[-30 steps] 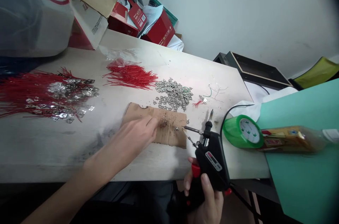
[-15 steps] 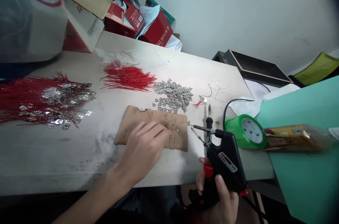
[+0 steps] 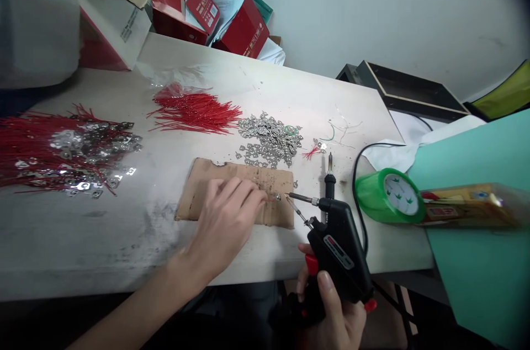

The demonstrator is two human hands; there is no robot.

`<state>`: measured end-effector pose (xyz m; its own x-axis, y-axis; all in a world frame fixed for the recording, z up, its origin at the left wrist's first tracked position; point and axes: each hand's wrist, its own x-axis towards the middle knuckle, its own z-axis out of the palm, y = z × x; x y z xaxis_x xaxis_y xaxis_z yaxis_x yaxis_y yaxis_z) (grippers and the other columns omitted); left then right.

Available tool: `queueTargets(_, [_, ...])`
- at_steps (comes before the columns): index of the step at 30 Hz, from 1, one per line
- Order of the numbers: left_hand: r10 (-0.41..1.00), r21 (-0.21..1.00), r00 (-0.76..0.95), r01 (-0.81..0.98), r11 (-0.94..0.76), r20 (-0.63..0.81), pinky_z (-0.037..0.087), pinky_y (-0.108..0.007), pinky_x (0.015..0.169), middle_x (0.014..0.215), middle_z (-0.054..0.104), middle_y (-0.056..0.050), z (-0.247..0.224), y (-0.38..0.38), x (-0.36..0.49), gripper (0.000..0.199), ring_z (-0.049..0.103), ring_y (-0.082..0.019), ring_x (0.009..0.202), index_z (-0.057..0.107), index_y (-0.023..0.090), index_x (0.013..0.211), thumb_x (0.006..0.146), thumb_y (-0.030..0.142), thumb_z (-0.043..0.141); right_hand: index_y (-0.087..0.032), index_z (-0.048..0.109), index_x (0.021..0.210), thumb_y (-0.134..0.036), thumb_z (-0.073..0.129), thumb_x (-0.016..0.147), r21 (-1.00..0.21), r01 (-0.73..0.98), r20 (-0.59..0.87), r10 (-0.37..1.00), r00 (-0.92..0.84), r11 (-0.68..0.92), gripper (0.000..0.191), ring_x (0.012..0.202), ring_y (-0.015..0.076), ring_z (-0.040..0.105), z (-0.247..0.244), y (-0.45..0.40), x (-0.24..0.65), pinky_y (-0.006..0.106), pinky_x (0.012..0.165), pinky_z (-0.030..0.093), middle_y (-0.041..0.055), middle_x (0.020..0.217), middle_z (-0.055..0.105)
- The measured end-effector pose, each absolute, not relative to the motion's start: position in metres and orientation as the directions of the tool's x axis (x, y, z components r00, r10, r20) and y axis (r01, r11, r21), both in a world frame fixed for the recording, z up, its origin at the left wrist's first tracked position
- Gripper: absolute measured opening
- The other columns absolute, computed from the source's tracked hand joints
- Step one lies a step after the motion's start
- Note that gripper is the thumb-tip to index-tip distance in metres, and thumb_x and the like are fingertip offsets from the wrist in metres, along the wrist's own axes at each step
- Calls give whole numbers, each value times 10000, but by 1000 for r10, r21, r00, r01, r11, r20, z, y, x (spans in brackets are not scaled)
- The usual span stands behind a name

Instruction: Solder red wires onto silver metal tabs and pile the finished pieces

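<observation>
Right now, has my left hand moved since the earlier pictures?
Yes, your left hand has moved right across the cardboard, fingertips now nearer its right edge.

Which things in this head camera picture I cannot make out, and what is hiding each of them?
Head view only:
What the left hand touches on the cardboard: the fingers cover it, and it is very small.
The lower handle of the soldering gun: the right hand covers it.
The bottle's label: blurred.
The clear plastic bag: cut off by the top and left edges.
</observation>
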<state>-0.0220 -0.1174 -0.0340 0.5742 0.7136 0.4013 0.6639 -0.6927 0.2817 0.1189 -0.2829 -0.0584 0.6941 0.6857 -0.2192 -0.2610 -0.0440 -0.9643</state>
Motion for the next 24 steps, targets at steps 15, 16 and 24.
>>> queueTargets(15, [746,310,537,686,-658,395,342,-420,846,966,731,-17,-33,-117,-19,172,620,-209,897,691,212,1001,1041,188,526,-160,785,1091,-360,682,923,-957,-290,-210,702,681,-6,281,509,125,574,-57,-278,125,247,432,430,158,1005,768])
queueTargets(16, [747,318,535,684,-657,394,341,-420,846,964,730,-14,-33,-117,-18,168,622,-208,898,689,214,999,1040,188,528,-155,785,1085,-358,679,923,-960,-280,-195,702,685,6,280,505,126,570,-58,-278,125,248,430,429,159,997,768])
queueTargets(24, [788,428,501,662,-615,357,346,-402,827,963,721,-2,-33,-112,-22,136,623,-199,906,663,211,980,1040,206,540,-161,750,1171,-365,660,945,-958,-284,-234,713,661,-51,317,556,152,577,-62,-284,123,260,474,440,82,762,697])
